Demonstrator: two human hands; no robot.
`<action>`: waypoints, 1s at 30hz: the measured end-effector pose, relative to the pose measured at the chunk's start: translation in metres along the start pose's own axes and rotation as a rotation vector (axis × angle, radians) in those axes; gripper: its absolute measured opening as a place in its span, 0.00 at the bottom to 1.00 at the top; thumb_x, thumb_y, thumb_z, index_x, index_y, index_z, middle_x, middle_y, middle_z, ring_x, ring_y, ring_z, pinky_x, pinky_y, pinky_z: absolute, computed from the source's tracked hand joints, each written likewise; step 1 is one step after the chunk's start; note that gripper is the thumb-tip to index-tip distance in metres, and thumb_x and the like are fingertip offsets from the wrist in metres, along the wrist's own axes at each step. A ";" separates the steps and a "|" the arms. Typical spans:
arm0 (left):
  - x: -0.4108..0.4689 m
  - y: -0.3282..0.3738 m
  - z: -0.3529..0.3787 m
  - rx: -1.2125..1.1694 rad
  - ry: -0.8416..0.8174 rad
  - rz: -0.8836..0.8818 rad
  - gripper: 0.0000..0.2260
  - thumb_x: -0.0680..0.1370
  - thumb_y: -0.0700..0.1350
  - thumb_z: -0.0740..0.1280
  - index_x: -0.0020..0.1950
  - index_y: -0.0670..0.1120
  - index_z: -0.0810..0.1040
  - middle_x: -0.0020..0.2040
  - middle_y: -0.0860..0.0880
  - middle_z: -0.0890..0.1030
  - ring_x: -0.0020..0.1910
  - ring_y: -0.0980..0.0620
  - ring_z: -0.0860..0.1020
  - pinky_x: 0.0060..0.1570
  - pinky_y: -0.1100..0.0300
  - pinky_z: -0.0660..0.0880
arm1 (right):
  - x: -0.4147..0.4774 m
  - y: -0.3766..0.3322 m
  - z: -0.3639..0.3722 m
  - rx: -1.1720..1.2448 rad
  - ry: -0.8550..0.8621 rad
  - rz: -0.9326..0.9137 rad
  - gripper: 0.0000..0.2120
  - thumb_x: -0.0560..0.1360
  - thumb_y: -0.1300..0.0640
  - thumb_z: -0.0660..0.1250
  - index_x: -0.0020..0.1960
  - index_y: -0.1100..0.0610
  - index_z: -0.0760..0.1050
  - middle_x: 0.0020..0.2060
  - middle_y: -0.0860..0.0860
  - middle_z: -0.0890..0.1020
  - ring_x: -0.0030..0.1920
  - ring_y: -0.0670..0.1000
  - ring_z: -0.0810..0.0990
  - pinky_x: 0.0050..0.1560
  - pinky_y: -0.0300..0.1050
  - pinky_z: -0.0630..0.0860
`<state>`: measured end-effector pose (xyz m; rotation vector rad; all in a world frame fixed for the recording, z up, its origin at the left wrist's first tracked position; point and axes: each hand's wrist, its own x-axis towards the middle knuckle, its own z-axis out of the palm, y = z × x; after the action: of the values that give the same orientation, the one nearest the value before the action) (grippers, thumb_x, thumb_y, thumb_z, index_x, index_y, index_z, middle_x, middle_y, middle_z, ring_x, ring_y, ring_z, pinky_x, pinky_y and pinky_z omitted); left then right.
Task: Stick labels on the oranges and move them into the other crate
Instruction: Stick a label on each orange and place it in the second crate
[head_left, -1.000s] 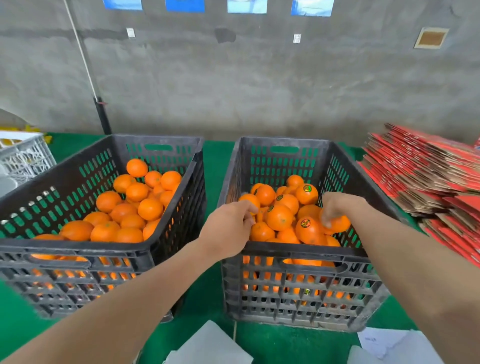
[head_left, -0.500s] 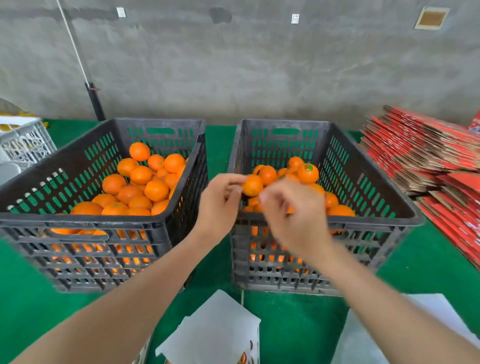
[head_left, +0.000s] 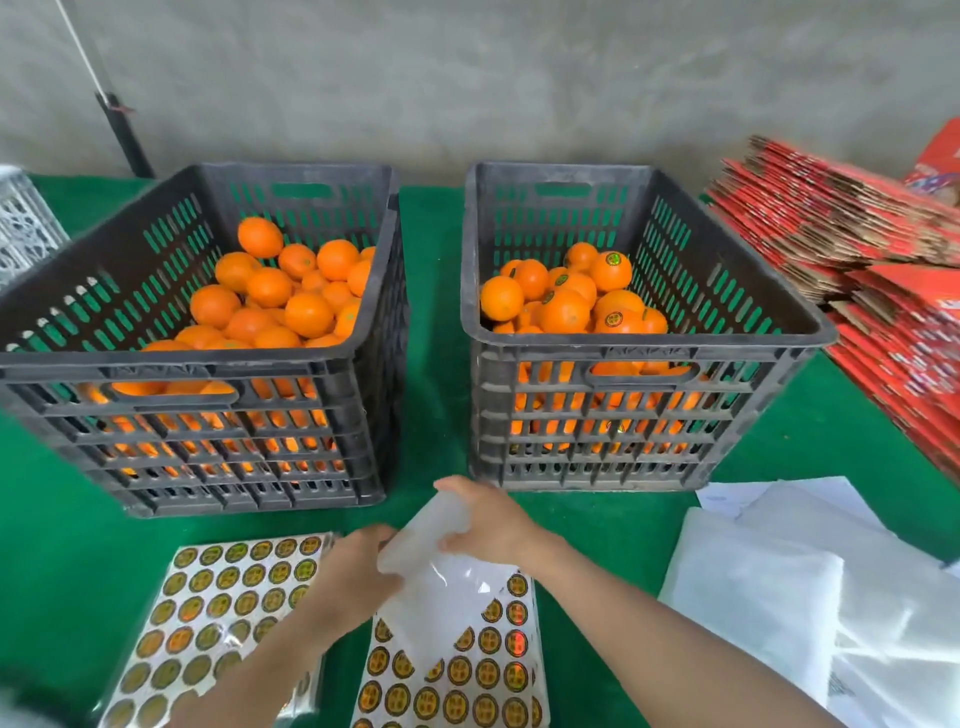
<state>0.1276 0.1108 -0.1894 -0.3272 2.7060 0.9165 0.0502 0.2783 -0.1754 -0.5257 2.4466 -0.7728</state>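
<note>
Head view: left hand and right hand grip curled film over label sheet.

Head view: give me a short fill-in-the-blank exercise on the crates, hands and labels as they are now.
1. The stickered oranges lie in the ____ dark grey slatted plastic crate.
2. That crate stands on a ____ table cover.
3. The left hand and right hand both grip a translucent film over a white sheet of round gold labels; neither holds an ____.
Missing words: right; green; orange.
</note>
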 end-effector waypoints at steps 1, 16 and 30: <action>0.001 0.004 -0.002 -0.035 0.036 0.046 0.16 0.71 0.38 0.70 0.57 0.48 0.78 0.41 0.60 0.75 0.40 0.62 0.74 0.35 0.75 0.66 | -0.006 0.000 -0.004 0.040 0.050 -0.033 0.31 0.72 0.54 0.71 0.72 0.49 0.63 0.68 0.51 0.70 0.68 0.52 0.67 0.68 0.45 0.64; 0.009 0.076 0.048 -0.043 -0.242 0.317 0.22 0.75 0.44 0.69 0.68 0.49 0.69 0.62 0.50 0.75 0.53 0.56 0.76 0.41 0.70 0.74 | -0.166 0.132 -0.074 0.080 0.875 0.583 0.21 0.74 0.60 0.68 0.66 0.54 0.71 0.61 0.58 0.71 0.43 0.55 0.77 0.50 0.42 0.70; 0.014 0.067 0.039 0.052 -0.218 0.332 0.16 0.77 0.33 0.62 0.62 0.45 0.77 0.60 0.48 0.79 0.59 0.55 0.77 0.54 0.71 0.67 | -0.143 0.120 -0.018 -0.112 1.010 0.412 0.15 0.72 0.69 0.65 0.58 0.65 0.76 0.59 0.62 0.74 0.60 0.63 0.71 0.62 0.54 0.69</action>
<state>0.1013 0.1857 -0.1865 0.2286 2.6151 0.9021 0.1289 0.4484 -0.1860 0.4747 3.3418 -0.8386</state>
